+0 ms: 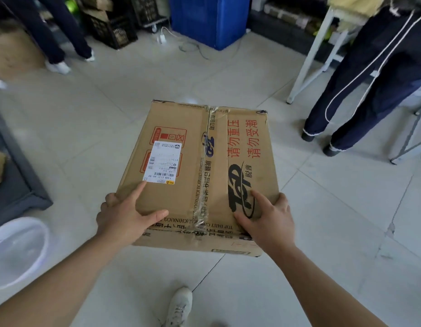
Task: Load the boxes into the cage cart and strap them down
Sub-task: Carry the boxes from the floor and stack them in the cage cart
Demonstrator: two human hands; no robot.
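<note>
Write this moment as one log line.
phase: holding box | left hand: grips near-left corner | right hand: grips near-right corner | box: taped shut, label on top

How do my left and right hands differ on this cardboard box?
The left hand sits at the near left corner of the cardboard box, index finger reaching the white label. The right hand sits at the near right corner, index finger on the black logo. Both spread thumb and index on top.

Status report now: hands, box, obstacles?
Left hand and right hand grip box at near corners. Box taped shut. Person at left, person at right stand ahead.
</note>
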